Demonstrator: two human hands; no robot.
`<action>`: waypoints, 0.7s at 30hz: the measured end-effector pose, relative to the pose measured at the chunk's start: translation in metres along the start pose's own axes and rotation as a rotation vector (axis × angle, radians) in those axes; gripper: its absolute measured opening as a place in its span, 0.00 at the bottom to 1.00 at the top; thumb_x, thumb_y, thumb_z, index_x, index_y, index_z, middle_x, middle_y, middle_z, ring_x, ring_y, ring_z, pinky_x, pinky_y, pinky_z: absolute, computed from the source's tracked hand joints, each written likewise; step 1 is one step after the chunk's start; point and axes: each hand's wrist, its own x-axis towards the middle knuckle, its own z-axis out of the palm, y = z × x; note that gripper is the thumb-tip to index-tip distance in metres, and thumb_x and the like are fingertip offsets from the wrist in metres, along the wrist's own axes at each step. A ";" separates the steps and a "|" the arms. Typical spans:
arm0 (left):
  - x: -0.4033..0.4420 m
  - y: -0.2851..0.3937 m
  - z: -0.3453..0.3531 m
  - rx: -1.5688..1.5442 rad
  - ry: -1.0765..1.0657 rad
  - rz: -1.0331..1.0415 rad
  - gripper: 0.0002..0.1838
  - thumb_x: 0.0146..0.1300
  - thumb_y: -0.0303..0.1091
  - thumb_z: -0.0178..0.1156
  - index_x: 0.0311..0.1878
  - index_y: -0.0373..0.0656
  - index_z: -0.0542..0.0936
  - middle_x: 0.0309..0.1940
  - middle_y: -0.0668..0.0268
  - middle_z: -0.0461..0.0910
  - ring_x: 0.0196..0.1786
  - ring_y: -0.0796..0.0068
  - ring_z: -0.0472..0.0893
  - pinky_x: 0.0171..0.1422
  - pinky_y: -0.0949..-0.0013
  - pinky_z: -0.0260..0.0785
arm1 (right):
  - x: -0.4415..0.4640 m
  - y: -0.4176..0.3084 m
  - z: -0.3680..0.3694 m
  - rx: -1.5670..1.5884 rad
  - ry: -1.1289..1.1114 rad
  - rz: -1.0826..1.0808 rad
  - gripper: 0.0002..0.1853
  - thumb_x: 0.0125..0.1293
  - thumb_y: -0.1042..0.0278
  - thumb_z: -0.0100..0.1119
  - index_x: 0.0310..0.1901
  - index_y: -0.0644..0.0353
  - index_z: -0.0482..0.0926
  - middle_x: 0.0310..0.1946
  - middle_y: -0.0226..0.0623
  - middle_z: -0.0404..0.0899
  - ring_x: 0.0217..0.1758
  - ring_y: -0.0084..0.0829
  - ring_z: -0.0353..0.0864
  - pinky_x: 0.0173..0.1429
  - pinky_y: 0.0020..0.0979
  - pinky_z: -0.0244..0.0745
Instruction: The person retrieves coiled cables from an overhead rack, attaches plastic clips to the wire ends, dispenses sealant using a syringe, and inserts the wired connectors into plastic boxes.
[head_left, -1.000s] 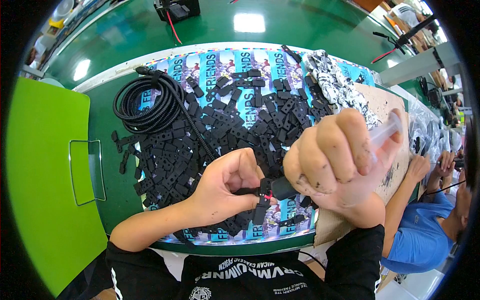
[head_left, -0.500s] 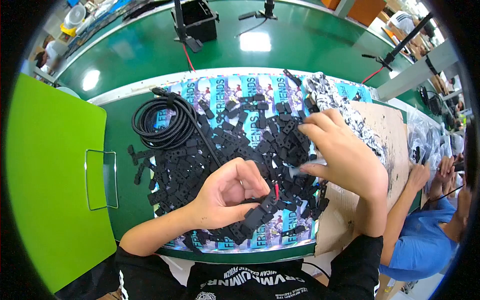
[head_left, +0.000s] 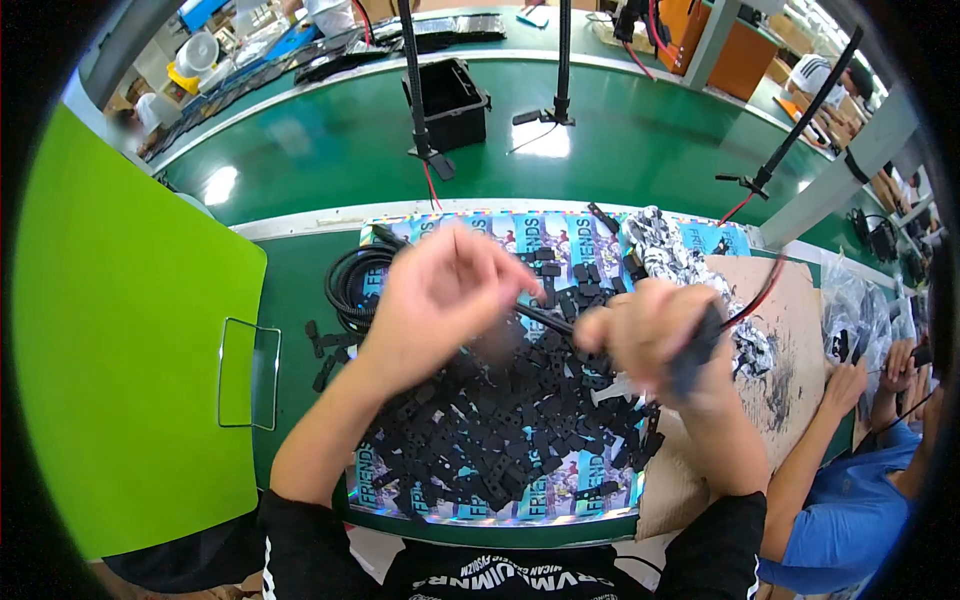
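Observation:
My left hand (head_left: 435, 305), blurred, is raised over the pile of black plastic parts (head_left: 480, 420). Its thumb and fingertips are pressed together, and what they pinch is too small to tell. Beside those fingertips a black cable (head_left: 545, 319) runs toward my right hand (head_left: 650, 335). That hand, also smeared by motion, is closed on a dark object (head_left: 697, 352), with red and black wires curving up at its right. A clear syringe (head_left: 617, 389) lies on the pile below it. The cable's black coil (head_left: 350, 290) is partly hidden behind my left hand.
A green panel (head_left: 150, 350) with a wire handle stands at the left. Black-and-white cloth (head_left: 665, 245) and stained cardboard (head_left: 790, 370) lie at the right. A black bin (head_left: 450, 105) and flexible stands are at the back. A co-worker in blue (head_left: 850, 510) works at the right.
My left hand has risen away from the black parts with red wire. My right hand has left the syringe on the pile and closed on a dark object. The view has tilted up.

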 end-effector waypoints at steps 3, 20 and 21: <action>0.055 -0.020 -0.020 0.433 0.134 -0.018 0.09 0.62 0.25 0.61 0.42 0.35 0.71 0.38 0.57 0.78 0.44 0.65 0.80 0.54 0.64 0.73 | 0.000 -0.032 0.000 0.068 0.076 -0.108 0.20 0.72 0.52 0.55 0.42 0.66 0.79 0.22 0.28 0.63 0.18 0.20 0.63 0.16 0.23 0.59; 0.162 -0.055 -0.093 1.188 0.260 -0.272 0.21 0.60 0.51 0.61 0.45 0.43 0.83 0.36 0.60 0.85 0.42 0.59 0.84 0.47 0.64 0.70 | 0.011 -0.031 -0.005 -1.459 0.285 -0.101 0.11 0.54 0.79 0.69 0.38 0.67 0.80 0.27 0.39 0.74 0.27 0.34 0.75 0.32 0.30 0.71; 0.144 -0.044 -0.097 0.881 0.312 -0.224 0.19 0.61 0.49 0.60 0.42 0.41 0.84 0.36 0.61 0.85 0.41 0.63 0.84 0.48 0.66 0.70 | 0.011 -0.028 -0.004 -1.489 0.295 -0.138 0.11 0.52 0.80 0.69 0.38 0.67 0.80 0.26 0.38 0.72 0.26 0.35 0.74 0.31 0.31 0.70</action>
